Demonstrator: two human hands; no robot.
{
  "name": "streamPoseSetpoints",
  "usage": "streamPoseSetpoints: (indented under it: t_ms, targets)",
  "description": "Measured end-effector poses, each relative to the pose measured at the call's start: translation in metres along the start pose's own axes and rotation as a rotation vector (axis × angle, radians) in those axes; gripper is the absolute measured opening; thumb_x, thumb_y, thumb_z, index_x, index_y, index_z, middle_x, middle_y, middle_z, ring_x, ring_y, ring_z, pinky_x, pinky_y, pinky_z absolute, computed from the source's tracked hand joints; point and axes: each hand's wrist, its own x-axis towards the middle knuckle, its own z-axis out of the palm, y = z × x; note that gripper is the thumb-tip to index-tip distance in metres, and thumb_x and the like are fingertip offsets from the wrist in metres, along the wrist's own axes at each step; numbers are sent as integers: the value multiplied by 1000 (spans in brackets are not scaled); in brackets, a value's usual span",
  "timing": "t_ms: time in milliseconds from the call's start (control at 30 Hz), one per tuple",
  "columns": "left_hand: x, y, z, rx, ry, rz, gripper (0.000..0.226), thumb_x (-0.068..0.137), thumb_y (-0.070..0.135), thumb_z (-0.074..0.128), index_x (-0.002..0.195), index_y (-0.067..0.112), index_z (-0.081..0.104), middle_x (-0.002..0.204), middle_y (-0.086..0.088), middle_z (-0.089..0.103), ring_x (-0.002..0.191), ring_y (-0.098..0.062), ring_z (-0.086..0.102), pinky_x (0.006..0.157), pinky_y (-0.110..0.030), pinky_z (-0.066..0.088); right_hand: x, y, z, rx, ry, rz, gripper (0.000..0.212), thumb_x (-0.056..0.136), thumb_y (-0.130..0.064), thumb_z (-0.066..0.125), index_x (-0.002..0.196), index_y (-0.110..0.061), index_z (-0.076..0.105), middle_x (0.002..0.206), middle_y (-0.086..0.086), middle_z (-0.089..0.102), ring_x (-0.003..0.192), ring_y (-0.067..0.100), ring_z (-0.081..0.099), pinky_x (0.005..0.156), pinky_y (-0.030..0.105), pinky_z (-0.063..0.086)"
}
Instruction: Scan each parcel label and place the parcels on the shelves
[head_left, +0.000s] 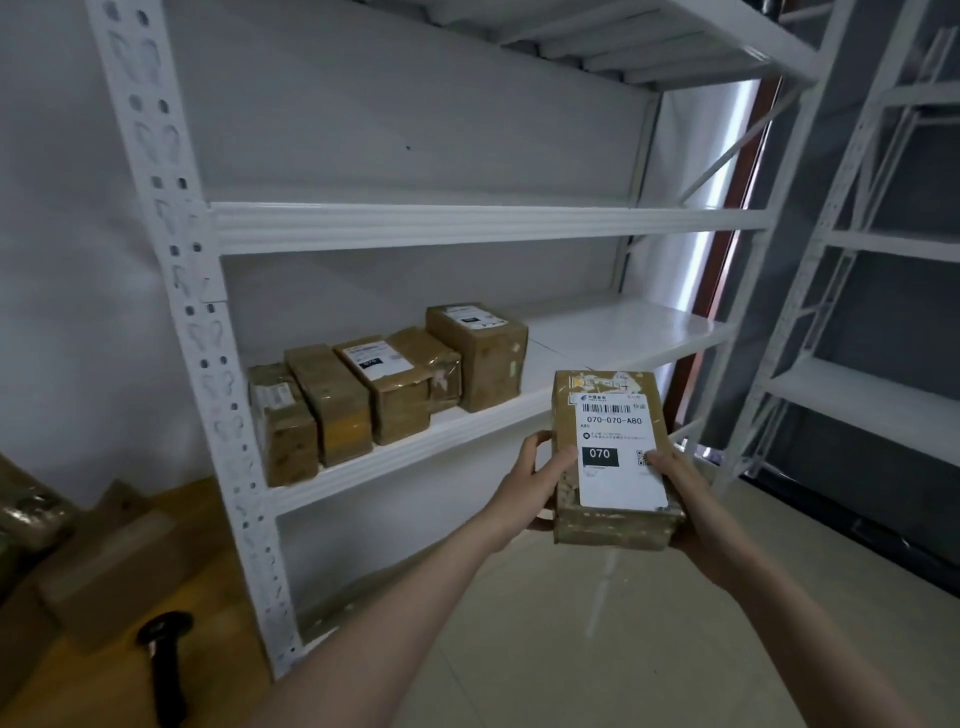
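Right of centre in the frame, both hands hold up a brown parcel (613, 460) in front of the white shelf unit (493, 223). The left hand (535, 486) grips its left edge, thumb lying on the top face beside the label (618, 452) and fingers curled round behind. The right hand (685, 499) grips the right edge, thumb pressing on the label's right side near a small QR code. The label faces up and reads "070-070-A80", with a barcode above and a black block marked "070" below. The parcel sits in the air, apart from the shelf, just in front of the lower board's front edge.

On that lower shelf (623, 332), left of centre, four taped brown boxes (384, 384) stand side by side in a row; the two on the right show white labels on top. In the lower left lies a wooden worktop (78, 670) carrying a black scanner (163, 654) and a plain cardboard box (104, 561). More white shelving (883, 249) stands at the right edge.
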Motion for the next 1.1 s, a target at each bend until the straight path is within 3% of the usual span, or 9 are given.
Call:
streamPoseSetpoints:
  t_ms: [267,567,700,767,867,933,1000,1067,1100]
  targets:
    - [91,4,7,2,-48,-34,48,94,58,45,135,39,31,100,9,64,88,-15,67,73,-32,56,81,6,-37,-8,105,77,34,94,-42,49,126,-34,51,106,-3,73,88,19,72,60,35,57]
    - [205,11,-25,-67,-24,-34,53,94,57,47,139,34,32,105,6,63,92,-16,65,75,-32,53,202,-1,-45,-110,114,99,36,89,-50,53,123,-39,55,110,-2,72,99,26,68,66,39,56]
    - [238,8,-41,-111,11,-51,53,94,57,46,139,31,33,103,7,61,86,-11,62,69,-28,50,244,0,-41,-135,92,116,40,87,-52,56,126,-40,55,114,0,70,102,29,67,68,42,57]
    - [250,4,-47,-140,6,-82,60,90,63,48,140,34,32,111,2,62,90,-17,64,72,-33,52,259,2,-38,-147,76,128,38,89,-49,55,126,-37,56,114,0,70,101,28,68,63,38,58]
    - [265,-3,-51,-164,5,-133,84,65,78,52,137,38,33,118,-2,62,99,-26,65,81,-44,56,279,3,-36,-159,80,144,40,88,-46,57,126,-31,58,114,3,70,102,27,67,62,35,57]
    - [277,-6,-52,-152,15,-152,70,79,71,51,137,36,34,126,-4,60,105,-28,64,87,-48,56,292,1,-36,-176,93,141,48,80,-49,64,124,-30,59,114,5,70,103,29,67,71,42,56]
    - [288,-6,-53,-125,26,-142,51,93,54,49,135,29,37,130,-3,56,110,-27,61,90,-49,55,305,-4,-37,-225,93,123,70,62,-57,75,124,-29,59,112,7,70,102,31,67,80,49,56]
    - [296,-5,-52,-82,48,-100,34,97,39,51,126,25,41,124,0,54,111,-26,59,86,-44,56,322,-8,-39,-274,104,127,97,43,-63,83,130,-29,55,111,9,70,97,31,69,81,49,57]
    - [298,-4,-51,-56,68,-67,32,98,35,52,126,24,40,122,1,54,110,-23,58,79,-36,57,330,-12,-37,-295,107,126,98,45,-61,83,133,-29,53,111,11,69,96,30,69,80,49,57]
